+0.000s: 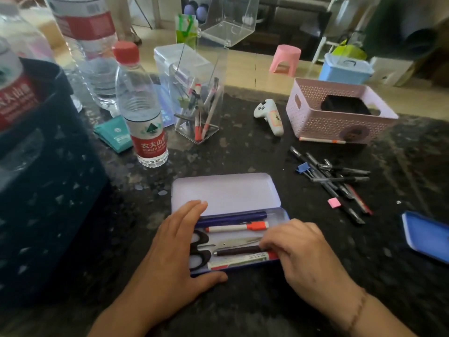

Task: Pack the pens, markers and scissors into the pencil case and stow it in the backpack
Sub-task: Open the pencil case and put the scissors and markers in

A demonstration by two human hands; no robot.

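Both hands on open pencil case [226,193], tray loaded.
My left hand [175,249] lies flat, fingers spread, over the case's left end. My right hand [298,249] curls its fingers onto the red marker [240,260] in the tray, beside scissors [213,246]. Loose pens [340,181] lie right.

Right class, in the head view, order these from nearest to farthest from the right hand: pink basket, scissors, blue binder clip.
1. scissors, in the case just left of the right hand
2. blue binder clip, on the table beyond it
3. pink basket, far right
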